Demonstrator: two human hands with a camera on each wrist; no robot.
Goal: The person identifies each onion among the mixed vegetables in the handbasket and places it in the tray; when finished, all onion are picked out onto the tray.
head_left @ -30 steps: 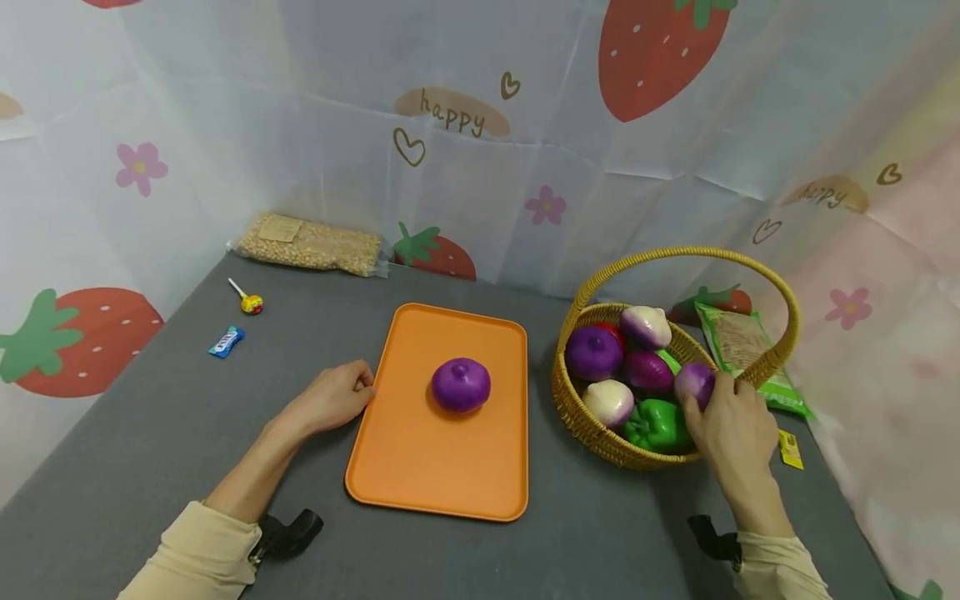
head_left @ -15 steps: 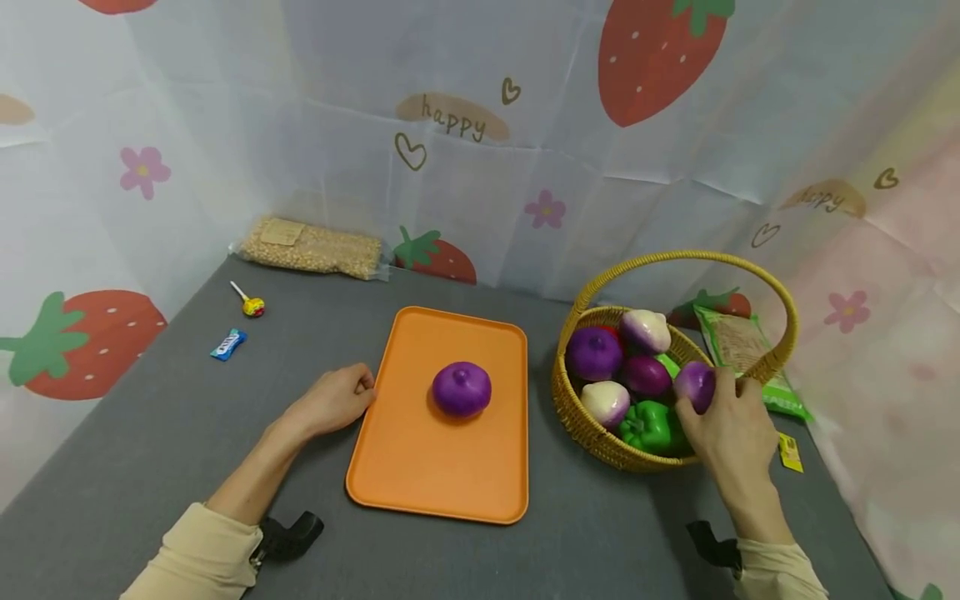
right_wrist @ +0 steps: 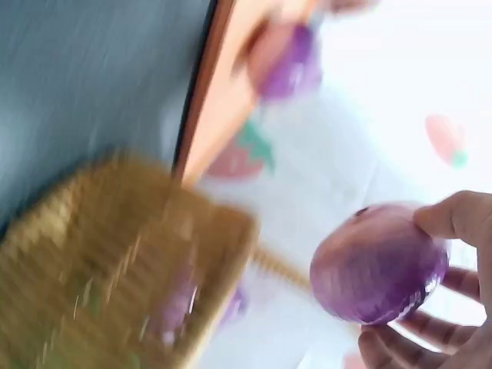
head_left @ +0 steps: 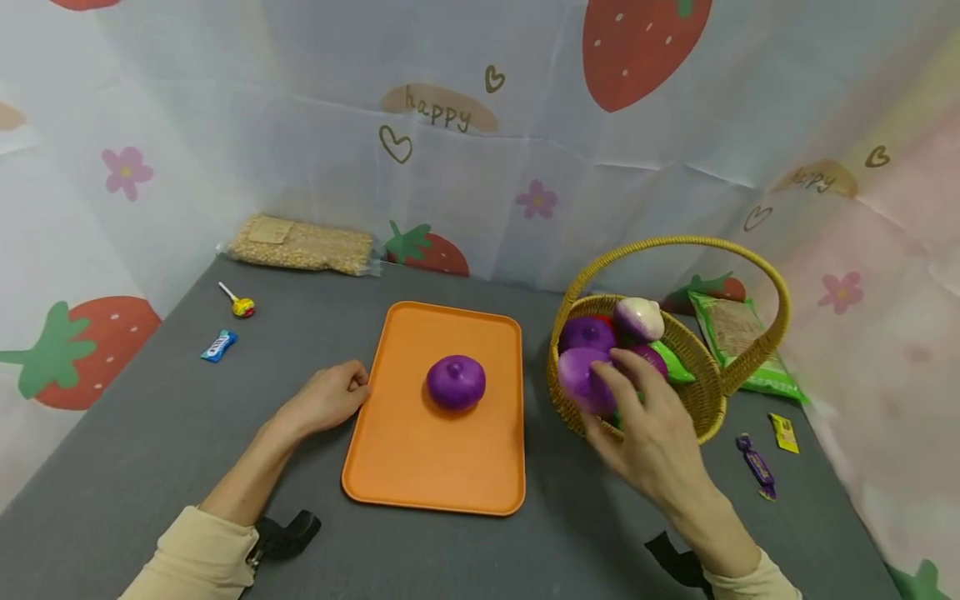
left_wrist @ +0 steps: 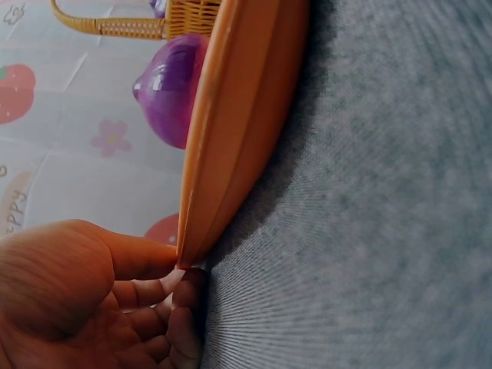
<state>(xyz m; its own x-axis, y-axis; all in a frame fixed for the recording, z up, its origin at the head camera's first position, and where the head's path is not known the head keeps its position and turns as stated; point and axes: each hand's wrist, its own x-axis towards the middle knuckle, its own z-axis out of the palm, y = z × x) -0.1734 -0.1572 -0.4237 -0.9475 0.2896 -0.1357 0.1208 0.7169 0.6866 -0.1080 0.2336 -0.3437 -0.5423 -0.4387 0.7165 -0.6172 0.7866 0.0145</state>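
Observation:
My right hand (head_left: 660, 433) grips a shiny purple onion (head_left: 583, 381) between thumb and fingers, over the near left part of the yellow wicker basket (head_left: 705, 367). In the right wrist view the onion (right_wrist: 377, 265) is clear of the basket's blurred wall. My left hand (head_left: 327, 400) pinches the left rim of the orange tray (head_left: 435, 467); the left wrist view has the thumb on top of the rim and fingers underneath. Another purple onion (head_left: 456, 382) sits on the tray. Still in the basket are a purple onion (head_left: 588, 335) and a white-and-purple turnip (head_left: 638, 319), among other vegetables partly hidden by the hand.
The basket's tall handle (head_left: 675, 242) arches over it. A green bag (head_left: 742, 342) lies behind, with purple (head_left: 757, 468) and yellow (head_left: 784, 433) sweets to its front. At the left are a lollipop (head_left: 242, 306), a blue sweet (head_left: 219, 345) and a bag of beans (head_left: 303, 245).
My right hand has lifted the purple onion from the basket's right side and carried it left across the basket. The purple sweet has come into view. My left hand stays at the tray's rim.

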